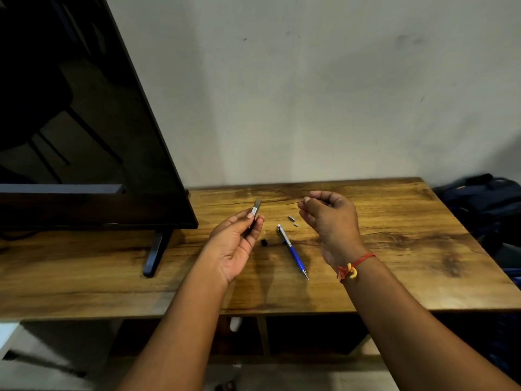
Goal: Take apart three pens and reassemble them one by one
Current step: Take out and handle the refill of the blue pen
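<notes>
The blue pen (293, 251) lies on the wooden table (394, 249) with its metal tip toward the person and its white button end away; everything else is placed from it. Left of the blue pen and raised above the table, the left hand (236, 244) has its grip closed on a dark pen barrel (255, 211); thumb and fingers pinch its lower part, and the end with the silver clip tilts up and away. Right of the blue pen, also raised, the right hand (329, 218) has its grip curled tight; thumb and forefinger pinch a thin refill (294, 203) that pokes out leftward, clear of the barrel. Just beyond the blue pen's button end lie a small silver part (291, 218) and a smaller pale bit (296, 225); just left of its upper half sits a small black piece (264, 243). A red thread (356, 263) rings the right wrist; far left of the pen stands a television (84, 122); far right, off the table, lies a dark bag (485, 204).
</notes>
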